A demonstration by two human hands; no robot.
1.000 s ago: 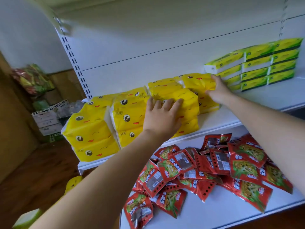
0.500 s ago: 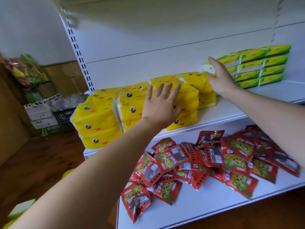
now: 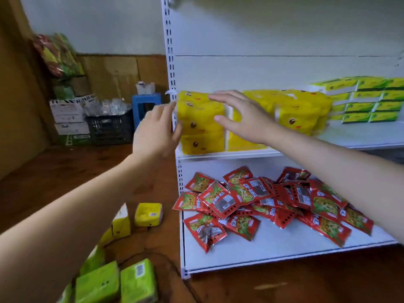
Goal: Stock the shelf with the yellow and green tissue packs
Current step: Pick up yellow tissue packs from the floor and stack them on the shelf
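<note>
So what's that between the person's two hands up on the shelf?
The head view shows the end stack of yellow tissue packs between the left hand and the right hand, right beside the shelf's white upright.

Snack packets lie heaped; blue stool beside crate.

Bare skin only on the left hand; its outline is smeared by blur, so nails and finer detail cannot be read. The left forearm is bare along its whole visible length. The right hand is bare, and the nail on its thumb looks short-trimmed. The right forearm is bare to the frame edge. Both arms are slender.
</note>
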